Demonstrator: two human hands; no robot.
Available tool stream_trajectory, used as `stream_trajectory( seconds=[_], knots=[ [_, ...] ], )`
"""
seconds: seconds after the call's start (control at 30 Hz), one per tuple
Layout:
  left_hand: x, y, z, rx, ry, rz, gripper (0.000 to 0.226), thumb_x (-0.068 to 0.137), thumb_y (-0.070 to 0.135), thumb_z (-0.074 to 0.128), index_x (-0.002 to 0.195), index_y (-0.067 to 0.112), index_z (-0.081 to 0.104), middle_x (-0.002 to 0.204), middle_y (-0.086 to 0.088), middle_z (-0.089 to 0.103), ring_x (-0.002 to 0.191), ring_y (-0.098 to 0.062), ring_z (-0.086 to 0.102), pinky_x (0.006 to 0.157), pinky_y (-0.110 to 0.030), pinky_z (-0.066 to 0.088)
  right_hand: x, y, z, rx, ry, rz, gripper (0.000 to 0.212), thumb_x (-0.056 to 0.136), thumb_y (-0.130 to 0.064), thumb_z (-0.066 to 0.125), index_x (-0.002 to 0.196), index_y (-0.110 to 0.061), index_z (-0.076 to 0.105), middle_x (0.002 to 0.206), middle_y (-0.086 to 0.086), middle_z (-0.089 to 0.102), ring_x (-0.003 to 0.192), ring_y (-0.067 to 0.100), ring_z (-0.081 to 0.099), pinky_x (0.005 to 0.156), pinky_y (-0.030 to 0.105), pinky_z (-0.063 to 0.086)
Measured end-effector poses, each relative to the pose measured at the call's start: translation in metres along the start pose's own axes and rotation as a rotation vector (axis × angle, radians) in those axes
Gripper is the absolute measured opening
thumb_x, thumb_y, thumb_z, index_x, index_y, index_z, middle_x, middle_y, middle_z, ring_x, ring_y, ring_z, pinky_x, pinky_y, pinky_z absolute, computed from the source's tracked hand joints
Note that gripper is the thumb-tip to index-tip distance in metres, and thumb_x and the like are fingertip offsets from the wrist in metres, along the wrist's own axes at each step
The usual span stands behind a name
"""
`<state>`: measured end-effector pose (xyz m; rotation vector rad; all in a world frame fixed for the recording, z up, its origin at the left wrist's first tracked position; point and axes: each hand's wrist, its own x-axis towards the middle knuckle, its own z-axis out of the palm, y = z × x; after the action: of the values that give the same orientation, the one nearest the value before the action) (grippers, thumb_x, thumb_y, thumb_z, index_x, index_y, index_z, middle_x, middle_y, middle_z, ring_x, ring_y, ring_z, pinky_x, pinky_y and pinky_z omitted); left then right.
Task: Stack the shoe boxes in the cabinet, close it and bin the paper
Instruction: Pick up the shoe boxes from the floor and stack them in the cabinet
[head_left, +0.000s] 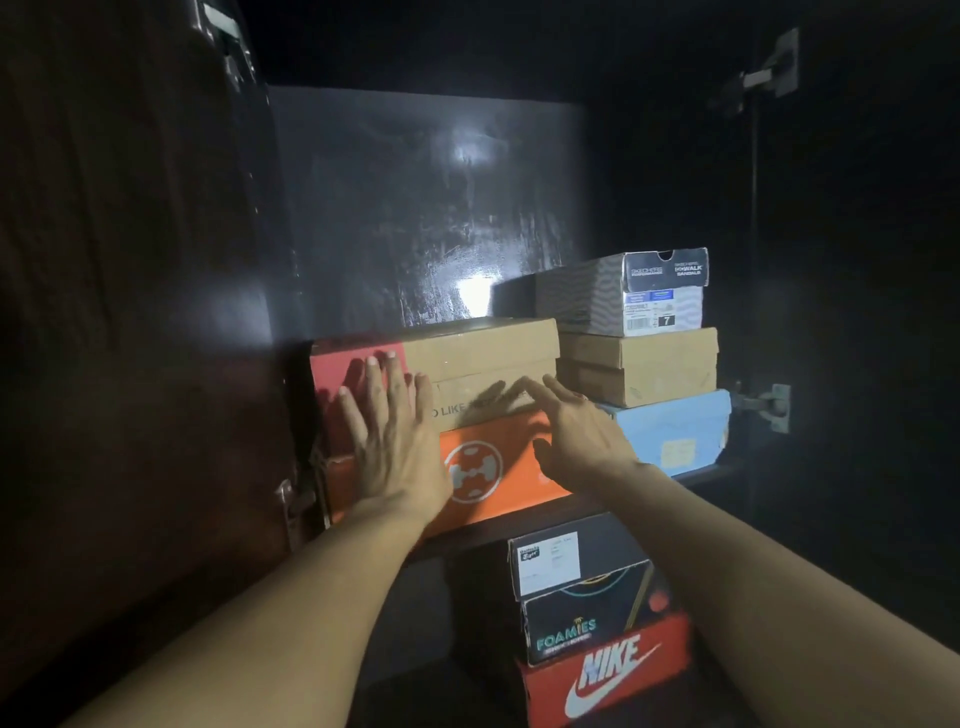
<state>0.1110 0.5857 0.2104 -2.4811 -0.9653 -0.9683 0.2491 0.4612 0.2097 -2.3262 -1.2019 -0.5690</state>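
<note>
Inside the dark cabinet a brown and red shoe box (483, 353) lies on top of an orange box (498, 478) on the upper shelf. My left hand (395, 436) lies flat with straight fingers against the front of these two boxes. My right hand (576, 431) is open, its fingers spread and reaching toward the brown box's front. To the right stands a stack: a grey patterned box (623, 291) on a plain brown box (639, 366) on a light blue box (670, 431).
Below the shelf edge (717, 475) stands another stack: a black box with a white label (571, 556), a dark Foamies box (587, 623) and a red Nike box (608, 675). The open left door (130, 312) and right door hinges (769, 408) flank the opening.
</note>
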Motion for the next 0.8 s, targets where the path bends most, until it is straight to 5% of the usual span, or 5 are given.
stream_trajectory(
  seconds=[0.17, 0.3, 0.5, 0.6, 0.8],
  knots=[
    [-0.013, 0.057, -0.001, -0.249, -0.131, 0.234, 0.055, 0.083, 0.03, 0.062, 0.134, 0.017, 0.05, 0.151, -0.004, 0.035, 0.14, -0.025, 0.026, 0.117, -0.045, 0.019, -0.038, 0.04, -0.04, -0.051, -0.055, 0.088, 0.047, 0.086, -0.021, 0.057, 0.133, -0.025, 0.05, 0.13, 0.007, 0.059, 0.116, 0.036, 0.055, 0.087, 0.039, 0.048],
    [-0.023, 0.111, 0.003, -0.493, -0.481, 0.334, 0.035, 0.072, 0.024, 0.072, 0.106, 0.017, 0.062, 0.119, -0.007, 0.061, 0.108, -0.026, 0.058, 0.084, -0.032, 0.049, -0.085, 0.084, -0.072, -0.141, -0.116, 0.265, 0.058, 0.085, -0.032, 0.063, 0.141, -0.027, 0.045, 0.134, 0.007, 0.056, 0.123, 0.032, 0.051, 0.098, 0.038, 0.046],
    [-0.085, 0.22, -0.012, -0.603, -0.791, 0.607, 0.063, 0.072, 0.04, 0.08, 0.124, 0.014, 0.058, 0.126, -0.005, 0.059, 0.104, -0.023, 0.062, 0.078, -0.027, 0.049, -0.201, 0.159, -0.121, -0.209, -0.25, 0.499, 0.048, 0.081, -0.037, 0.071, 0.125, -0.017, 0.063, 0.109, 0.002, 0.068, 0.103, 0.024, 0.063, 0.09, 0.033, 0.052],
    [-0.129, 0.275, -0.013, -0.721, -0.93, 0.677, 0.069, 0.065, 0.045, 0.08, 0.126, 0.023, 0.057, 0.129, 0.001, 0.056, 0.079, -0.021, 0.068, 0.064, -0.032, 0.058, -0.272, 0.199, -0.142, -0.269, -0.375, 0.683, 0.042, 0.076, -0.036, 0.075, 0.112, -0.014, 0.07, 0.103, 0.004, 0.071, 0.095, 0.025, 0.065, 0.084, 0.031, 0.054],
    [-0.225, 0.383, -0.014, -0.776, -1.084, 0.909, 0.063, 0.07, 0.046, 0.078, 0.125, 0.019, 0.061, 0.125, -0.001, 0.062, 0.114, -0.019, 0.059, 0.097, -0.033, 0.047, -0.414, 0.277, -0.175, -0.348, -0.555, 1.036, 0.04, 0.083, -0.043, 0.068, 0.107, -0.012, 0.073, 0.105, 0.008, 0.072, 0.1, 0.027, 0.066, 0.085, 0.029, 0.053]
  ],
)
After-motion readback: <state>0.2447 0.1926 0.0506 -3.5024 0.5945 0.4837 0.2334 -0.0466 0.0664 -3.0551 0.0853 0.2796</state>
